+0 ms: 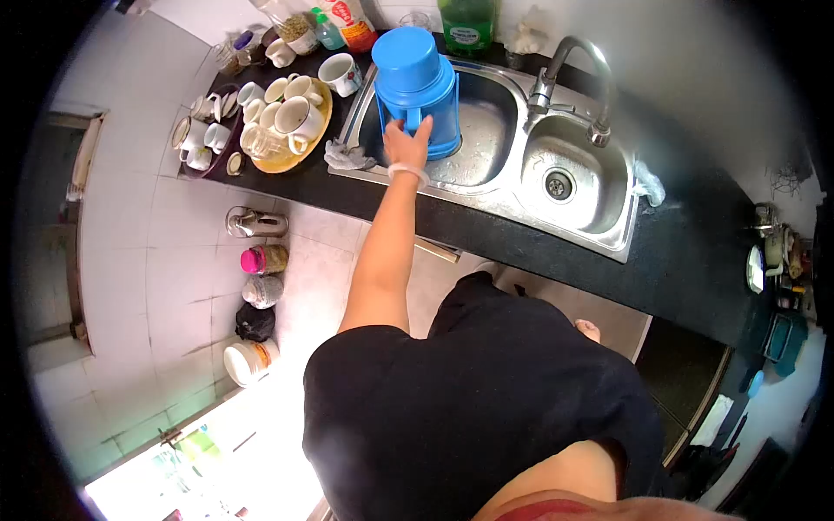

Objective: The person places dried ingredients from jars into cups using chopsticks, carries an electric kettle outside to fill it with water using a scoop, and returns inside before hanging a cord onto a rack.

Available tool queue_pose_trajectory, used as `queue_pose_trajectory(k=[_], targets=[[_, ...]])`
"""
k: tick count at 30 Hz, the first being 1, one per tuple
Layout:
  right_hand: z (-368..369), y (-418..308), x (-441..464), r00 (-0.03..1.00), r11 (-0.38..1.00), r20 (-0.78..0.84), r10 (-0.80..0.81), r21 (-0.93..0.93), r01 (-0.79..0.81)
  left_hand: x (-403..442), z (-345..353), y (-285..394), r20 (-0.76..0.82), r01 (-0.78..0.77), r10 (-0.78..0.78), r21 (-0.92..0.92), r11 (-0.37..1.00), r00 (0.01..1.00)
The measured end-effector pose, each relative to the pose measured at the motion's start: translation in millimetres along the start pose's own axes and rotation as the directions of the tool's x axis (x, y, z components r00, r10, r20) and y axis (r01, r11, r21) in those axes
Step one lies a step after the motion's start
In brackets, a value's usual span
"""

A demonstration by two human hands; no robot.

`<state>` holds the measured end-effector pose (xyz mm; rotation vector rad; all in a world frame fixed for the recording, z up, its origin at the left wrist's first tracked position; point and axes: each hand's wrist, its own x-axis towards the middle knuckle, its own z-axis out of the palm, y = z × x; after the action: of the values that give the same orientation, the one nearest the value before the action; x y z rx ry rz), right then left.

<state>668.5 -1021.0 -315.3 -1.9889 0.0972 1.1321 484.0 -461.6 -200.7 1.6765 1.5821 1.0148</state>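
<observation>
Lettering on the red packet [354, 28] and green bottle [467, 24] is too blurred to read.

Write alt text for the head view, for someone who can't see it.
A person's left hand is at the handle of a large blue container standing in the left basin of a steel double sink. A curved faucet arches over the right basin; pale cups crowd a yellow tray to the left.

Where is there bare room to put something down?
Black countertop lies mostly bare right of the small sink, up to the items at far right. That sink is open around its drain. Crowded: the left end, with mugs on a yellow tray, and the left of the large sink, with the blue jug.
</observation>
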Motion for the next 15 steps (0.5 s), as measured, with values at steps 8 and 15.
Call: queue_pose_trajectory(k=[8, 15], targets=[[-46.4, 1.9, 13.8, 0.998, 0.999, 0.041, 0.038, 0.025, -0.039, -85.8, -31.7, 16.8, -0.020, -0.274, 0.277, 0.113, 0.955, 0.961], [-50.2, 169.7, -10.8, 0.977, 0.890, -0.207, -0.052, -0.454, -0.049, -81.5, 23.1, -1.5, 0.320, -0.526, 0.485, 0.051, 0.849, 0.814]])
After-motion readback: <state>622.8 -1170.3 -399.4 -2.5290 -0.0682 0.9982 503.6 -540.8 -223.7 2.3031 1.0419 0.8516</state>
